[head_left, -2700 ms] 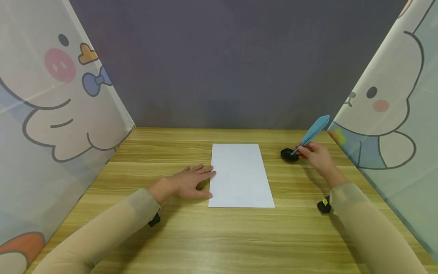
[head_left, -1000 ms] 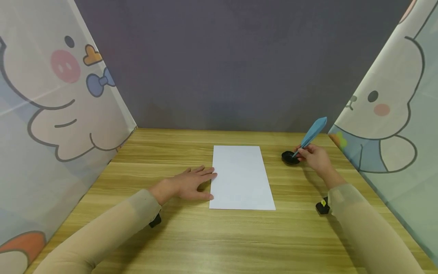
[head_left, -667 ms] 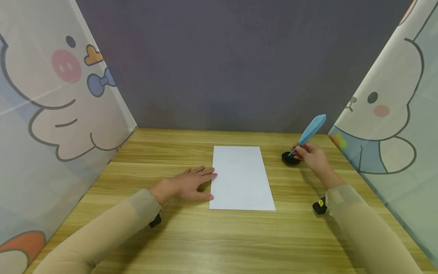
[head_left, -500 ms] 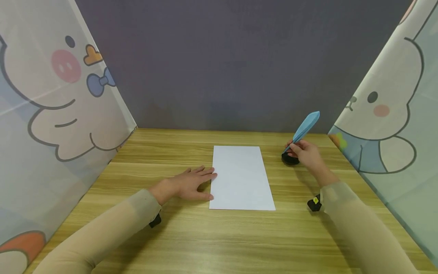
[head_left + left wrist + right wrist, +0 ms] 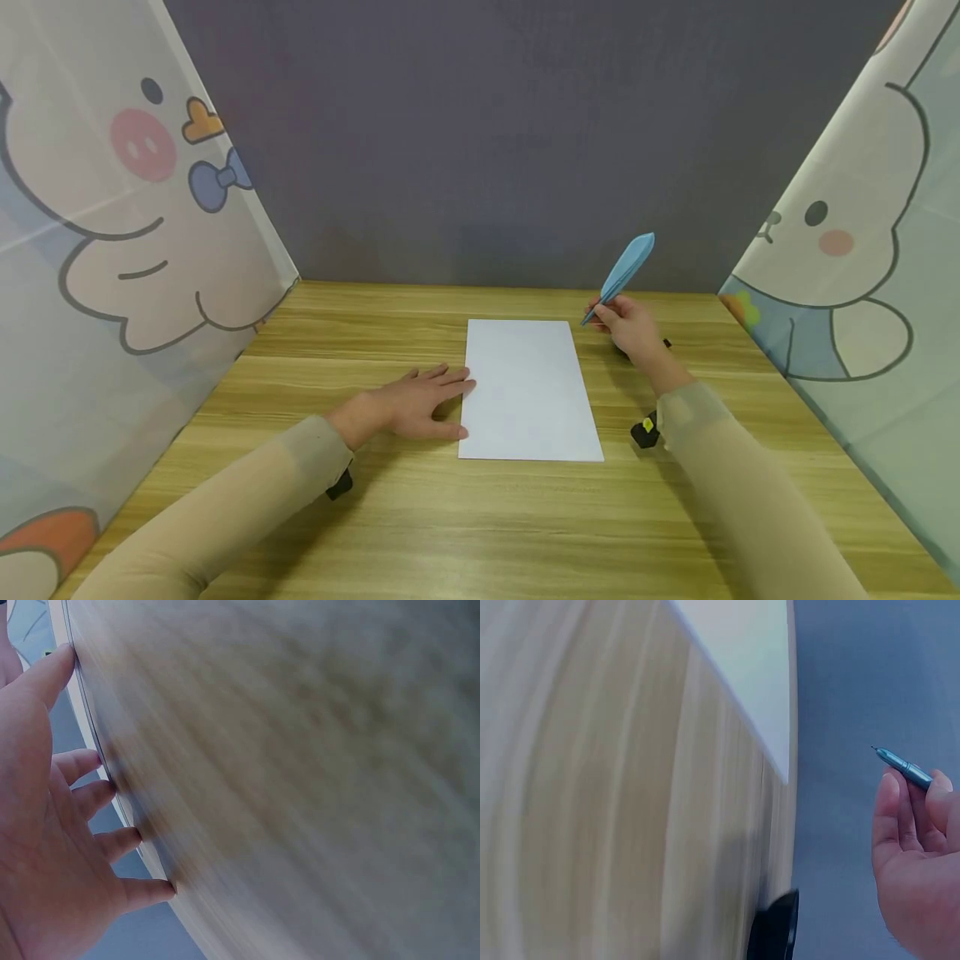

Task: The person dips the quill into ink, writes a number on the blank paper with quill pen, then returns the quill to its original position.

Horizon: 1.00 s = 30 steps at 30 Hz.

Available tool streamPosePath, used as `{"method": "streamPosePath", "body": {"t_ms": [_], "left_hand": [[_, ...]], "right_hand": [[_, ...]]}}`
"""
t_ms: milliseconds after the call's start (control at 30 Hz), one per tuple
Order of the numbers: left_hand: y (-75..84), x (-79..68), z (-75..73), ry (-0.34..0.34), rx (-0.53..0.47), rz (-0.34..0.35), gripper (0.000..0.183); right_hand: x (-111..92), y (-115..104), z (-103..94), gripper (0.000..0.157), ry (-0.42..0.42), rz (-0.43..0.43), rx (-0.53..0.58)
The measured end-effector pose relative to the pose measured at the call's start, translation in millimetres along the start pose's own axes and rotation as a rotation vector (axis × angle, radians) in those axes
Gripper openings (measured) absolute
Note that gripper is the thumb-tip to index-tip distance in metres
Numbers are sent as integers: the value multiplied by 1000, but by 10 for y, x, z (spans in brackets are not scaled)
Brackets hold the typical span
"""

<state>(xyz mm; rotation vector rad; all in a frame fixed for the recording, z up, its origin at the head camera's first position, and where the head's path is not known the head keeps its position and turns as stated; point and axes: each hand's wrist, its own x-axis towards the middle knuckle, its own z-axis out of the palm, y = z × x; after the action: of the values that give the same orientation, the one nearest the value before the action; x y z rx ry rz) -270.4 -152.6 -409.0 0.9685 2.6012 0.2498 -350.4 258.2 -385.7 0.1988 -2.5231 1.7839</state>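
My right hand [image 5: 632,327] pinches a blue feather pen [image 5: 626,265] between thumb and fingers, off the table, near the paper's far right corner. The feather slants up to the right; in the right wrist view the metallic teal barrel [image 5: 904,766] shows its bare point. A blank white sheet of paper [image 5: 528,392] lies mid-table. My left hand [image 5: 416,404] rests with spread, straight fingers on its left edge, the fingertips touching the surface. Behind my right hand a small black dish [image 5: 774,930] stands on the table, mostly hidden in the head view.
The wood-grain table [image 5: 480,525] ends at a dark grey back panel [image 5: 480,150]. Cartoon-printed cloths hang at the left [image 5: 150,208] and right [image 5: 847,250]. Black wrist cameras [image 5: 645,432] sit under the sleeves.
My right hand has carried the feather pen out of the black dish, leftward toward the paper, now covering most of the dish. The left hand and paper have stayed in place.
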Motion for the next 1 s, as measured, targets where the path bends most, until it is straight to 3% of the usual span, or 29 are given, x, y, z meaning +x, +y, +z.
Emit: {"method": "streamPosePath", "body": {"t_ms": [433,1000], "left_hand": [[-14,-12,16,3,-1,1,91],[-1,-6,-7,4,-1,6,91]], "right_hand": [[203,-68,459,36,11,-49,65],[355,-104,845,33,11,7,124]]}}
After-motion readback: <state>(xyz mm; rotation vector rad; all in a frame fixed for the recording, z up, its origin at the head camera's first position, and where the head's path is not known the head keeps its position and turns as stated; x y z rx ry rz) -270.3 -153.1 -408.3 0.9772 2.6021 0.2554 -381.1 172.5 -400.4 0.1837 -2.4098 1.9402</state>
